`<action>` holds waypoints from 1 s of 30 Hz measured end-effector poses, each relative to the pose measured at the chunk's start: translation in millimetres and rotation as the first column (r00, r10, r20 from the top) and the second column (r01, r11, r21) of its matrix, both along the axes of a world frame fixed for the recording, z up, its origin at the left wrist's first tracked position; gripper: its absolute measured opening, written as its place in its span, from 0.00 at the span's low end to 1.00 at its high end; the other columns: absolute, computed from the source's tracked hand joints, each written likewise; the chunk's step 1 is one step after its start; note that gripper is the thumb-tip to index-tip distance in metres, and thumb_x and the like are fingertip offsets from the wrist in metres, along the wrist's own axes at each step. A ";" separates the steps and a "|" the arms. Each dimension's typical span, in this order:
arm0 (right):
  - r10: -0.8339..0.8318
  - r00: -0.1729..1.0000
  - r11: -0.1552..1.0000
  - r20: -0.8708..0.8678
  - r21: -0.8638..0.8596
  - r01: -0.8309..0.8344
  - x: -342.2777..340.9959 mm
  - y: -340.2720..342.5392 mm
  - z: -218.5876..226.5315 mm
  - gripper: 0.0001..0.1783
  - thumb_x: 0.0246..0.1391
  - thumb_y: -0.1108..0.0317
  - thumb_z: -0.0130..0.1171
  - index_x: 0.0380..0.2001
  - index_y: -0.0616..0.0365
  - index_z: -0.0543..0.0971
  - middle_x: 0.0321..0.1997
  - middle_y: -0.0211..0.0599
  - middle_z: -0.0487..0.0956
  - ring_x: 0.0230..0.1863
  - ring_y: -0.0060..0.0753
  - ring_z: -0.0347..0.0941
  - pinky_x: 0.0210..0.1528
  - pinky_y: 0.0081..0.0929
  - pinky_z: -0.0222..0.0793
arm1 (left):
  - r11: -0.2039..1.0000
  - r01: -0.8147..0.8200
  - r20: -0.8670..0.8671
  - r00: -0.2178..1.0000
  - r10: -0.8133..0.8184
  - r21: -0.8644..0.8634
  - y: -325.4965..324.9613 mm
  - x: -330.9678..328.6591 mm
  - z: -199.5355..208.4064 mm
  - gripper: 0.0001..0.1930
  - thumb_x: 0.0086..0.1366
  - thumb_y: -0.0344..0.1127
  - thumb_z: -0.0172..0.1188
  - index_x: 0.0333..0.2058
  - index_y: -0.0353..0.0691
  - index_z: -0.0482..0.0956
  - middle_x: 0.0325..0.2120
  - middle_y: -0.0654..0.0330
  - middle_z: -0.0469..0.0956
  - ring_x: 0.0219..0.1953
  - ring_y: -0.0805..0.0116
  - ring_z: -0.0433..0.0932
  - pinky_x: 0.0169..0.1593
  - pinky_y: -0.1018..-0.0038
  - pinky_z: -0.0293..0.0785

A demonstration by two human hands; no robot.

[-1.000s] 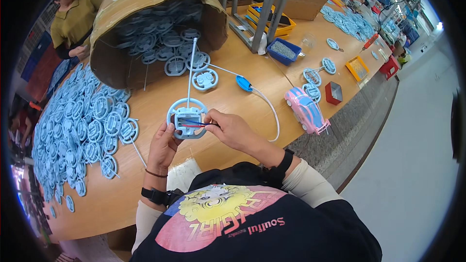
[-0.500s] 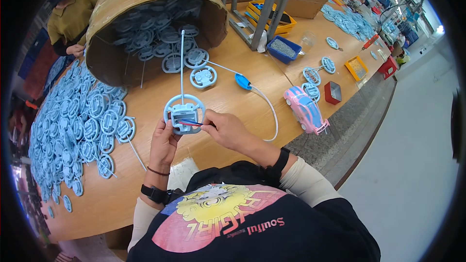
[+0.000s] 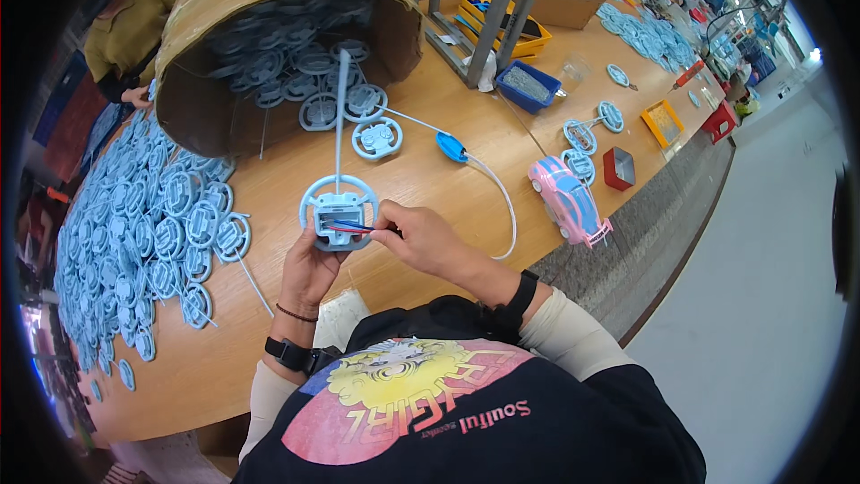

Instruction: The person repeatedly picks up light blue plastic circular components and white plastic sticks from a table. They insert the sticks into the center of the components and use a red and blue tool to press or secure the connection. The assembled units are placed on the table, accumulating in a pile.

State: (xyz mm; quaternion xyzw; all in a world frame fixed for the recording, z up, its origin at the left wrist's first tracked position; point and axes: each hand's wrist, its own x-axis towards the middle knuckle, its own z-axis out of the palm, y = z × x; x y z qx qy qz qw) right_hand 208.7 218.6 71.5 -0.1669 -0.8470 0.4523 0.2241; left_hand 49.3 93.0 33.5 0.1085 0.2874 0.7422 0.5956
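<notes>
A light-blue toy steering-wheel controller point(image 3: 331, 202) is held in front of me, its open rectangular compartment facing up and its long thin antenna pointing away. My left hand point(image 3: 309, 271) is closed on the lower left of its rim. Over the right side of the wheel, my right hand point(image 3: 419, 237) pinches a slim blue-and-red pointed tool point(image 3: 356, 228). The tool's tip reaches over the compartment; whether it touches anything inside is too small to tell. Beyond the wheel, another steering-wheel controller point(image 3: 377, 139) lies on the table, its buttons up.
Many blue wheels point(image 3: 134, 242) are heaped at left, and more fill a tipped cardboard box point(image 3: 184, 81). Rightward are a blue bulb with a white tube point(image 3: 451, 148), pink toy car point(image 3: 563, 197), blue bin point(image 3: 528, 90) and red box point(image 3: 618, 168). Another person's hand point(image 3: 137, 97) touches the heap's far edge.
The wheel has tilted slightly, so its antenna leans a little more to the right. Both hands keep nearly the same grip and place.
</notes>
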 end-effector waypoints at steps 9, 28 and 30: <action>0.045 0.995 0.996 0.093 -0.087 -0.037 -6.9 2.3 -26.5 0.09 0.47 0.66 0.56 0.27 0.59 0.69 0.24 0.44 0.76 0.28 0.47 0.73 0.29 0.37 0.66 | 0.997 0.000 -0.081 0.997 -0.006 -0.072 -17.3 -14.5 -37.9 0.20 0.68 0.44 0.38 0.53 0.39 0.61 0.50 0.54 0.67 0.51 0.60 0.68 0.53 0.61 0.67; -0.205 0.977 0.880 0.059 -0.426 0.210 7.0 47.6 -45.6 0.08 0.52 0.68 0.57 0.29 0.59 0.70 0.19 0.22 0.68 0.21 0.10 0.61 0.22 0.12 0.56 | 0.946 -0.311 -0.879 -0.420 -0.226 -0.094 185.2 -65.1 -78.4 0.32 0.49 0.49 0.61 0.51 0.40 0.66 0.46 0.46 0.67 0.50 0.49 0.64 0.53 0.62 0.62; -0.272 0.962 0.838 -0.001 -0.492 0.236 14.6 54.3 -50.7 0.08 0.51 0.69 0.57 0.29 0.60 0.70 0.21 0.23 0.70 0.23 0.10 0.63 0.24 0.11 0.59 | 0.977 -0.210 -0.775 -0.622 -0.111 0.028 210.7 -30.9 -93.4 0.35 0.46 0.51 0.62 0.51 0.41 0.64 0.48 0.45 0.64 0.53 0.43 0.59 0.55 0.56 0.57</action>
